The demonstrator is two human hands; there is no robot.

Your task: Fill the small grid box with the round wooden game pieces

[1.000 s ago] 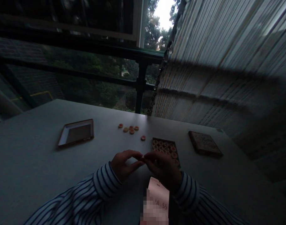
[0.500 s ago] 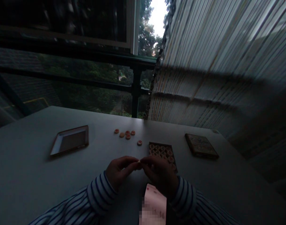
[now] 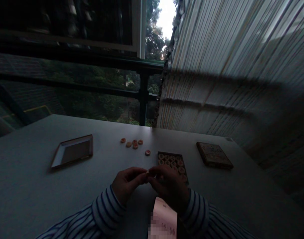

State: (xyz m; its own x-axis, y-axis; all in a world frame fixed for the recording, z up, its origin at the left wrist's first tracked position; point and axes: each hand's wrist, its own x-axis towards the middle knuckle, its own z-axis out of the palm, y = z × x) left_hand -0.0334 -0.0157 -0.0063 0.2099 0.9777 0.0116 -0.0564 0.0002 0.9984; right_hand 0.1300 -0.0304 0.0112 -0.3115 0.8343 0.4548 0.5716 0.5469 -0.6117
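Fingertip to fingertip, my left hand and my right hand pinch one small Chinese chess piece between them, mostly covered by the fingers. Just beyond my right hand lies a shallow box filled with rows of round Chinese chess pieces; my hand hides its near left part. A red-marked piece lies alone to the left of the box. Further back are several loose pieces, one of them with a plain face up.
On the white table, an upturned box lid or tray lies at the left. A closed patterned box is at the right. A lit phone lies below my hands. Behind are a railing and a striped curtain.
Both hands stay together at nearly the same spot. My right fingers have shifted slightly around the piece, and the view has moved a little.
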